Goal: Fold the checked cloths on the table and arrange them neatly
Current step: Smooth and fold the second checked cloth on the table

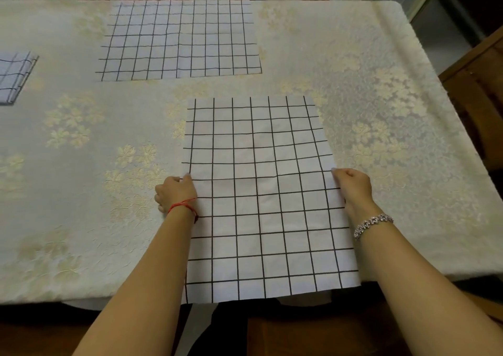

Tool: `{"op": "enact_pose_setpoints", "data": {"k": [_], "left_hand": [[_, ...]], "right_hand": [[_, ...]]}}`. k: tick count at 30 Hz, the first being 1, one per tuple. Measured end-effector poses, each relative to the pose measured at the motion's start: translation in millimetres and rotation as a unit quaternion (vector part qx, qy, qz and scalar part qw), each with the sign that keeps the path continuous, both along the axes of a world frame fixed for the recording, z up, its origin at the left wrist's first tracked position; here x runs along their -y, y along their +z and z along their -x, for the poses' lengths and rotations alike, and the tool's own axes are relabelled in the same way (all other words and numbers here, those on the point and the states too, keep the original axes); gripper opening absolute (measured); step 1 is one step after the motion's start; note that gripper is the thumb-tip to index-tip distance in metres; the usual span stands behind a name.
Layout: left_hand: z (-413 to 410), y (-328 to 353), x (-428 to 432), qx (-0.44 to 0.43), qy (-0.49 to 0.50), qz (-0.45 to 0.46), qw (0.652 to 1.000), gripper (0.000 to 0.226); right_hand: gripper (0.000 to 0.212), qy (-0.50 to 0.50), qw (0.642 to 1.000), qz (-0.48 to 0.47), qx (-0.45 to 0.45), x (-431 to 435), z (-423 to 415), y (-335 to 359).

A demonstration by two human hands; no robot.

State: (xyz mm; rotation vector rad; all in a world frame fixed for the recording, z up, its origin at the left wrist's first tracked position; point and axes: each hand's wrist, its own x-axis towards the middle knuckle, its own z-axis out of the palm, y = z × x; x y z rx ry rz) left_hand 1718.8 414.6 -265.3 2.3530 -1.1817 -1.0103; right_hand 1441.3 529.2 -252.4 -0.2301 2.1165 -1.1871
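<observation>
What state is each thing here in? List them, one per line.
Near cloth: lies flat, near end over the table edge, held at both side edges.
Far cloth: lies flat, creased, untouched.
Folded cloth: folded, at the table's left, partly out of frame.
Left hand: pinches the near cloth's left edge.
Right hand: pinches the near cloth's right edge.

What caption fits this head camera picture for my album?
Left hand and right hand grip the near cloth by its edges; a flat cloth lies beyond, a folded cloth far left.
</observation>
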Motion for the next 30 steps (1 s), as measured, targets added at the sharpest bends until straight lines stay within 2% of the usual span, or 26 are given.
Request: {"op": "enact_pose_setpoints", "data": {"k": [4, 8, 10, 14, 16, 20, 26, 30], "left_hand": [[-9, -2, 3, -0.095, 0.019, 0.019, 0.995, 0.036], [-9, 13, 1, -0.135, 0.037, 0.035, 0.99, 0.038], [-9, 16, 0, -0.152, 0.048, 0.051, 0.986, 0.031], [-11, 25, -3, -0.18, 0.073, 0.069, 0.979, 0.032], [-13, 28, -4, -0.186, 0.067, 0.086, 0.977, 0.023], [-20, 38, 1, -0.187, 0.054, 0.103, 0.975, 0.026], [-20, 55, 6, -0.298, 0.065, 0.053, 0.951, 0.017], [-20, 58, 10, -0.332, 0.058, 0.037, 0.941, 0.018]], "right_hand": [[0.021, -0.008, 1.0, 0.003, 0.024, -1, 3, 3], [0.019, -0.01, 0.999, 0.008, 0.035, -2, 3, 7], [0.019, -0.01, 0.999, 0.013, 0.033, -4, 2, 9], [0.016, 0.006, 1.0, 0.007, -0.015, -11, -1, 16], [0.012, 0.02, 0.999, 0.002, -0.036, -13, -1, 23], [0.018, 0.028, 0.999, 0.028, 0.029, -14, -3, 36], [0.015, 0.015, 0.996, 0.047, 0.077, -7, -11, 54], [0.018, 0.017, 0.994, 0.073, 0.086, -4, -16, 59]]}}
